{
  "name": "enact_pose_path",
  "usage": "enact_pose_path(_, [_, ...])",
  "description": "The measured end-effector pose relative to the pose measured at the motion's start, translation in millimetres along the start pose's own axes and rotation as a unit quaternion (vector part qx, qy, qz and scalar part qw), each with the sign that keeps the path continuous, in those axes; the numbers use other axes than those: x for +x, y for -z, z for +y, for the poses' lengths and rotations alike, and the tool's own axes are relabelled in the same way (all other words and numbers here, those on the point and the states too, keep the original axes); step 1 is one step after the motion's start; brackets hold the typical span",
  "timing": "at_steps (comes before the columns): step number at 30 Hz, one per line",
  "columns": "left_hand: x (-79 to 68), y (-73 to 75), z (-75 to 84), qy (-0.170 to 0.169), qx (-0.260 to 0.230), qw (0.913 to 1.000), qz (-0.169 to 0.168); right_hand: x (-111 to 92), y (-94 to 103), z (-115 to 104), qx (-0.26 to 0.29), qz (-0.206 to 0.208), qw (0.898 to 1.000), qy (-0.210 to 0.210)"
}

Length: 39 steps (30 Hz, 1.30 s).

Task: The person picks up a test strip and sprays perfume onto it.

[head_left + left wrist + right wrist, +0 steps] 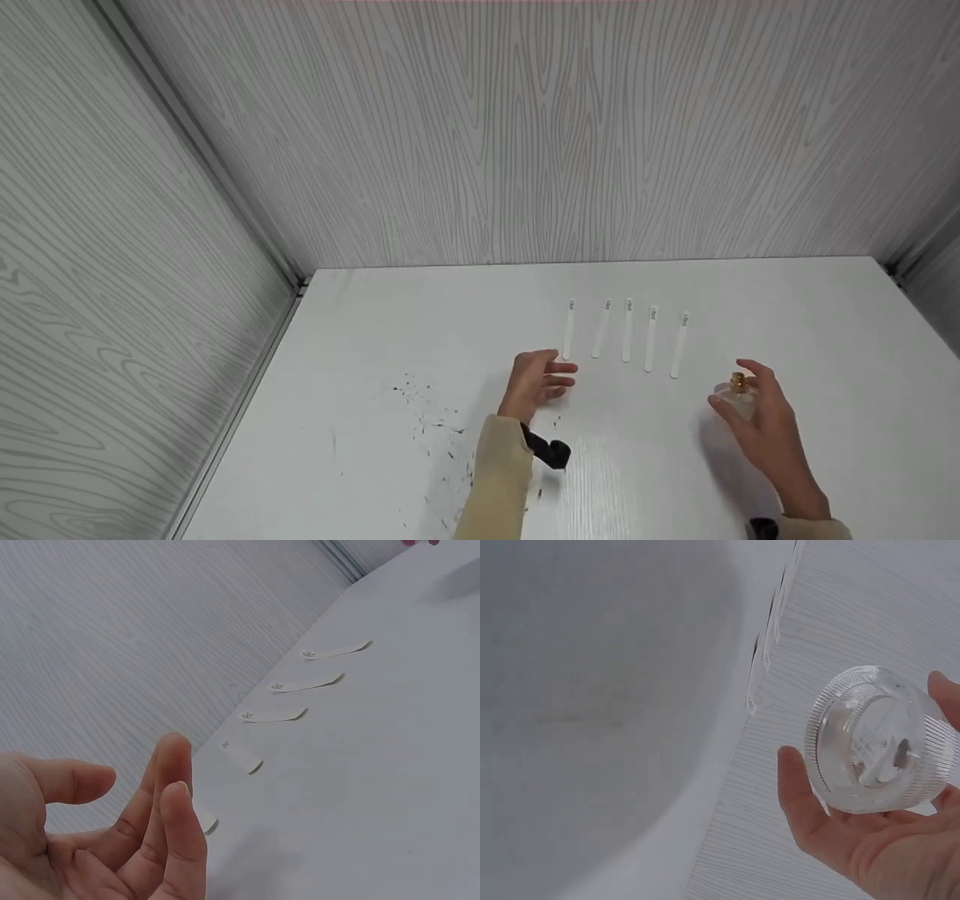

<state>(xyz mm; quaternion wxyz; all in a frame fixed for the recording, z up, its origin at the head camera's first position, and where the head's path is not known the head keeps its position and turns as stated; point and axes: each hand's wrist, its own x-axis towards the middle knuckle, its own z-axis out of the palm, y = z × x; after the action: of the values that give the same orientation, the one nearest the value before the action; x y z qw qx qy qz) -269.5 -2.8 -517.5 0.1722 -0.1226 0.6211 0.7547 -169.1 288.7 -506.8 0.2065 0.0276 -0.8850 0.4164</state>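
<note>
In the head view my right hand holds a clear glass perfume bottle with a gold-coloured neck, above the right part of the table. The right wrist view shows the ribbed round base of the bottle, with my fingers and thumb around it. My left hand is beside the lower end of the leftmost white paper strip, palm turned inward and fingers loosely bent. In the left wrist view nothing lies between its thumb and fingers, and they partly cover the nearest strip. Whether they touch it I cannot tell.
Several more white strips, such as the rightmost strip, lie in a row with small dark print at their far ends. Dark specks mark the white table at left. Wood-grain panels rise behind and on both sides.
</note>
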Motion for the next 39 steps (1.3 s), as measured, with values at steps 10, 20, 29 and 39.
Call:
enact_pose_path(10, [-17.9,12.1,9.4,-0.063,0.031,0.9972,-0.027,8,6.1,10,-0.045,-0.009,0.999,-0.022])
enact_pose_path(20, [-34.8,17.1,12.3,-0.095,0.070,0.9921,-0.042,14,6.2,19,-0.085,-0.062,0.994,-0.014])
enact_pose_path(29, [-43.5,19.0,12.7,-0.112,0.107,0.9870,-0.043,15,9.3,22,-0.077,-0.114,0.990,-0.020])
enact_pose_path(39, [-52.2,25.3,15.8,-0.153,0.161,0.9734,-0.055,11,11.3,24,-0.095,-0.148,0.984,0.000])
